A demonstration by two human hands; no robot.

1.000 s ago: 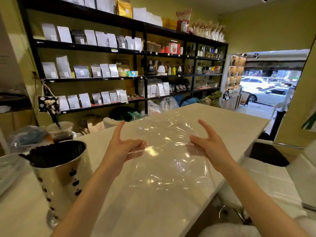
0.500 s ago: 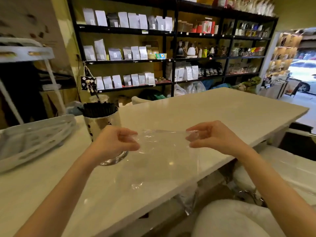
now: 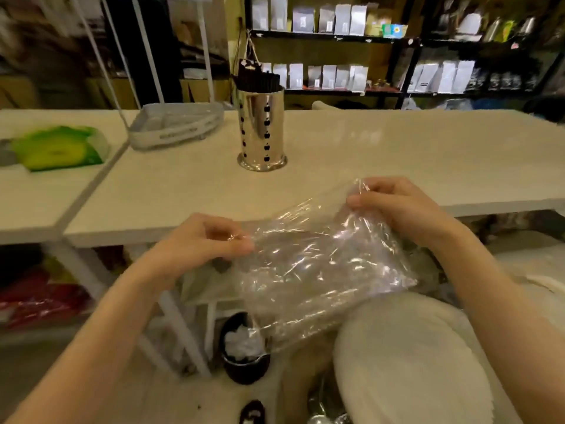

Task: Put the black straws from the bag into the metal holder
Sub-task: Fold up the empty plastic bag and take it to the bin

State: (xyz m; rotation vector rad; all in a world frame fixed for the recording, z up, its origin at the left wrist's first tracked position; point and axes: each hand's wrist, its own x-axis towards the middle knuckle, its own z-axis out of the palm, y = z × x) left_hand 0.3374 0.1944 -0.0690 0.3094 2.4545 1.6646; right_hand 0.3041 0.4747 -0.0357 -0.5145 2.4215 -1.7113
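The metal holder (image 3: 261, 130), a shiny cylinder with small black apple-shaped cutouts, stands upright on the white counter (image 3: 382, 160). Black straws (image 3: 258, 81) fill it and stick out of its top. A clear plastic bag (image 3: 318, 264) hangs crumpled in front of the counter's near edge, with no straws visible inside. My left hand (image 3: 204, 243) pinches its left edge and my right hand (image 3: 397, 209) pinches its upper right corner. Both hands are below and in front of the holder, apart from it.
A grey plastic tray (image 3: 174, 123) sits on the counter left of the holder. A green packet (image 3: 58, 148) lies on the adjoining table at far left. A black waste bin (image 3: 244, 350) with crumpled paper stands on the floor below the bag. Shelves of pouches line the back wall.
My view has swung left and down. Both hands have pulled the bag off the counter toward me and lowered it below the counter edge, and it is more crumpled.
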